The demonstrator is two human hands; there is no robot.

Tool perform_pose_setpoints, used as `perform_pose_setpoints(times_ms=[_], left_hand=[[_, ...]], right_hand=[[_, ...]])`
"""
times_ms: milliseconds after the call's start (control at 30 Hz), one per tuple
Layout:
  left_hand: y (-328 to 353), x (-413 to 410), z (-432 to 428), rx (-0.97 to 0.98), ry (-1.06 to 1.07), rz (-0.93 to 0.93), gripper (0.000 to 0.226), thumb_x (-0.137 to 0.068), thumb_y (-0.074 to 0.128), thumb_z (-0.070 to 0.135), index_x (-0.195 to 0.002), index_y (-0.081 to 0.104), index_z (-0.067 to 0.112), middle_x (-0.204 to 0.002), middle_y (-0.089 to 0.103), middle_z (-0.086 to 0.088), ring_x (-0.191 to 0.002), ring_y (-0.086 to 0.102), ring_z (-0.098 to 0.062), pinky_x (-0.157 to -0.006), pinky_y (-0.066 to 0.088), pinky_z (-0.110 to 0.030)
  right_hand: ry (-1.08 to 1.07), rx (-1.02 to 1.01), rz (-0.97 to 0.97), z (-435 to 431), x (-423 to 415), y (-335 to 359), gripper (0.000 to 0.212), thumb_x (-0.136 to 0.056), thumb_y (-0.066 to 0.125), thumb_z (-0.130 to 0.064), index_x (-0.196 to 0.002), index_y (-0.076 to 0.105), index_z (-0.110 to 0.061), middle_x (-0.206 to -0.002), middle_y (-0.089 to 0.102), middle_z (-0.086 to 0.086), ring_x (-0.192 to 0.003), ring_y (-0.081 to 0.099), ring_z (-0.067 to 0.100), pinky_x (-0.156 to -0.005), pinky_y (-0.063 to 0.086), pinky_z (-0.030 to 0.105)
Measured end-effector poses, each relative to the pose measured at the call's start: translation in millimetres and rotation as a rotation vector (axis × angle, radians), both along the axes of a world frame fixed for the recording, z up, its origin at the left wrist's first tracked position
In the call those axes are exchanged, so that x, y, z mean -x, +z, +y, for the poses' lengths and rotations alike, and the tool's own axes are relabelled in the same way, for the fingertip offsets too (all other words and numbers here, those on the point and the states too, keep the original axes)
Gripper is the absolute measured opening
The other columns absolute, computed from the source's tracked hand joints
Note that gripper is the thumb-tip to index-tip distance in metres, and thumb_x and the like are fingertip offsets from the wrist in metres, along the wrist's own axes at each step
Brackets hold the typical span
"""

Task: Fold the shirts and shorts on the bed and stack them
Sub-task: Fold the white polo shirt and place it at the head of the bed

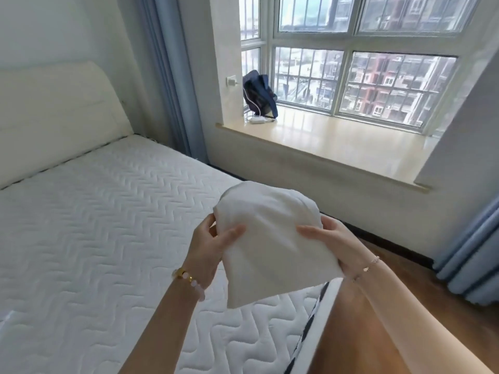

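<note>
A folded white garment hangs in the air over the bed's right edge, held between both hands. My left hand grips its left side, thumb on top and fingers underneath. My right hand holds its right side, thumb lying across the cloth. The garment's lower corner droops toward the white quilted mattress. I cannot tell whether it is a shirt or shorts. No other clothes show on the bed.
A cream headboard stands at the far left. A wide window sill on the right carries a dark blue bag and a white charger with cable. Blue curtains hang at the right over wooden floor.
</note>
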State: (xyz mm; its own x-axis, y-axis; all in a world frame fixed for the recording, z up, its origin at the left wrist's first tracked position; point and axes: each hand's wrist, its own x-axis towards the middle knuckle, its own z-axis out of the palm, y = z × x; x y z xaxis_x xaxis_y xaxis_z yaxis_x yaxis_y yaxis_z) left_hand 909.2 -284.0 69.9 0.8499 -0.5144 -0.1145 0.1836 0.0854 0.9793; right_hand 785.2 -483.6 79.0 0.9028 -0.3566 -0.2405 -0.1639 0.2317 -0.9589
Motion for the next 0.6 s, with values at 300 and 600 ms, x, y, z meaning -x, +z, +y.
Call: perform_pose_setpoints(times_ms=[300,600], left_hand=[[13,45,-93,0.075,-0.273,-0.012,0.049,-0.065,0.079,0.013,-0.111,0.061,0.012,-0.100,0.071,-0.011,-0.090,0.068,-0.025,-0.073,0.057,-0.034],[16,112,-239,0.094,-0.463,-0.061,0.050,-0.065,0.075,0.016,-0.111,0.061,0.004,-0.107,0.069,-0.017,-0.097,0.066,-0.031,-0.084,0.054,-0.042]], right_hand=[[-0.273,0.019,-0.054,-53,98,19,0.046,-0.065,0.072,-0.019,-0.108,0.064,-0.008,-0.100,0.072,0.014,-0.081,0.069,0.027,-0.073,0.057,0.039],[-0.471,0.017,-0.087,-159,194,22,0.049,-0.065,0.073,-0.020,-0.112,0.063,-0.011,-0.105,0.071,0.013,-0.091,0.068,0.031,-0.084,0.054,0.048]])
